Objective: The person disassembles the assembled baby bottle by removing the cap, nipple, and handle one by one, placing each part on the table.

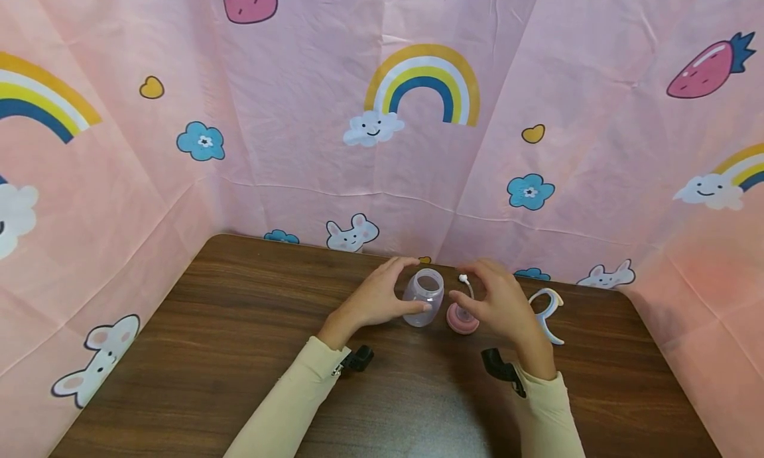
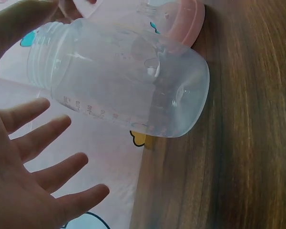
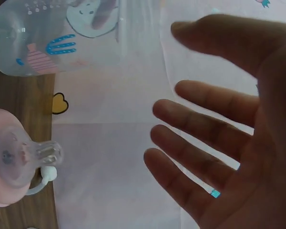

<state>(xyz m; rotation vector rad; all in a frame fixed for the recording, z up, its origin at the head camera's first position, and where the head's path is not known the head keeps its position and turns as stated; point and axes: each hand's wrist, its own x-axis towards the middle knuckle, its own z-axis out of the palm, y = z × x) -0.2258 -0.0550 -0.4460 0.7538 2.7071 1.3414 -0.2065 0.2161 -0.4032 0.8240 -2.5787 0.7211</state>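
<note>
A clear baby bottle (image 1: 432, 300) stands upright and uncapped on the table. My left hand (image 1: 375, 300) is at its left side, thumb in front of it and fingers spread; in the left wrist view a gap shows between the fingers and the bottle (image 2: 128, 81). Right of the bottle sits a pink collar (image 1: 462, 321) with a clear nipple on top, and a thin straw (image 3: 48, 173) with a white end beside it. My right hand (image 1: 500, 300) hovers over and beside that collar, its fingers apart and holding nothing in the right wrist view.
A pale curved bottle handle (image 1: 555, 299) lies on the table, right of my right hand. The dark wooden table (image 1: 239, 352) meets a pink printed cloth (image 1: 298, 146) hung behind it and at both sides. Each wrist carries a black camera mount (image 1: 360, 358).
</note>
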